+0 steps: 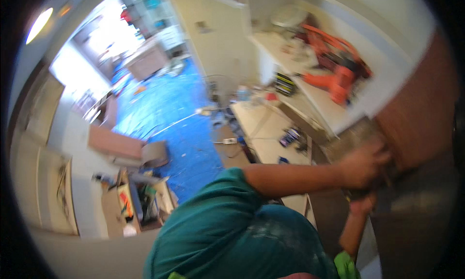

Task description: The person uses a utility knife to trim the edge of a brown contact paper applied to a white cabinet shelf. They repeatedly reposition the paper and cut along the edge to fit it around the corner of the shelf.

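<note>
At frame right, the brown board [352, 134] shows just above the left hand [364, 165], the nearer one, the right hand [362, 204] lower; blur hides whether either grip pinches anything.

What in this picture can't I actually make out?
All in the head view:
Left hand: motion blur; whether it grips anything is unclear.
Right hand: blurred; its hold is unclear too.
Cardboard box: contents too small and blurred to name.
Brown surface: cut off at right by the dark lens rim.
</note>
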Available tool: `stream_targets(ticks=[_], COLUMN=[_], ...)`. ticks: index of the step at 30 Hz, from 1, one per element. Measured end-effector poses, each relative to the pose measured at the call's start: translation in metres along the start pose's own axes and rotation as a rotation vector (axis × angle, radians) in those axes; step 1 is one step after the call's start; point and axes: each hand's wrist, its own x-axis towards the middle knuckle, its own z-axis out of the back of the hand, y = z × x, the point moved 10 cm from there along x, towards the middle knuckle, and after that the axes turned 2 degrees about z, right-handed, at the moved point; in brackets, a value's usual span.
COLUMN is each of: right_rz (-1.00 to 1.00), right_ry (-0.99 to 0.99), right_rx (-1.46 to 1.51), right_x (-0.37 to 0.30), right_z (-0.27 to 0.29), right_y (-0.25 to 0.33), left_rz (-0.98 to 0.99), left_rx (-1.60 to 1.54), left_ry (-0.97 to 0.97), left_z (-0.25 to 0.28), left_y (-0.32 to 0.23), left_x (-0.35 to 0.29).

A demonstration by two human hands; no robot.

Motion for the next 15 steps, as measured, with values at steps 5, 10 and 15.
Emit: stream_targets(ticks=[5,10,15], right_rz=[0.221,0.299,0.344], right_ry=[-0.118,-0.247,-0.447], right_rx=[-0.198,-0.214,-0.377], right_x=[0.025,0.014,-0.037], right_z=[-0.053,-0.053,-0.007], right_y=[0.011,0.043,0.066], left_rz=[0.121,0.145,0.342], left_rx=[0.076,0.113,0.132], left_ry=[-0.051,-0.054,-0.105], left_z=[0.064,0.07,0.103], left_y=[0.017,0.013,0.037], left_x=[0.011,0.035,0.037])
